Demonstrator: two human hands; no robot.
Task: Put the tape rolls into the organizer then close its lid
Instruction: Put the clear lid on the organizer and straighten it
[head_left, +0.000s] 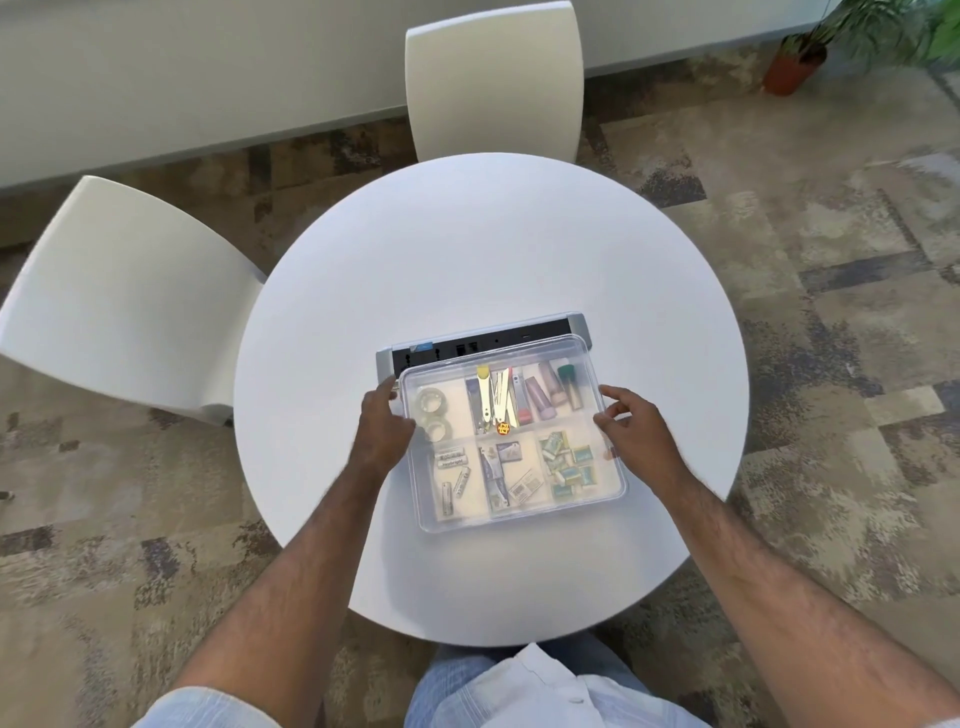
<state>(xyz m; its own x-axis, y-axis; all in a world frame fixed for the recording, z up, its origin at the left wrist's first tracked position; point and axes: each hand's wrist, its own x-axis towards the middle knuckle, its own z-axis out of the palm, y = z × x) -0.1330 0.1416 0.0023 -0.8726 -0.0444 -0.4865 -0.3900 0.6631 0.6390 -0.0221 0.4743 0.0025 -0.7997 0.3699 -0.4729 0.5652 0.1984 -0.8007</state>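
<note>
Pale shirt fabric (545, 686) and two bare forearms fill the near edge as a seated person reaches over a round white surface (467, 249) toward a clear plastic organizer (519, 514), the landmark here. Far left of the organizer stands a white chair (119, 291), on patterned carpet (831, 260). At the organizer's left edge the left hand (382, 431) rests against the rim, its fingers curled loosely at the far-left corner of the transparent lid (582, 348), which lies flat over the box. Just inside that corner, in the organizer's far-left compartment, sit two clear tape rolls (434, 413), one beyond the other. The middle far compartment holds clippers and other small metal tools; the near compartments hold small packets and cards, their print too small to read. Behind the organizer, touching its far side, lies a grey power strip (483, 338) with dark sockets. At the organizer's right edge the right hand (631, 423) hovers with fingers spread and slightly bent, fingertips at the lid's rim; contact cannot be told. Beyond the surface stands a second white chair (493, 78), and far right of it a potted plant (795, 65).
</note>
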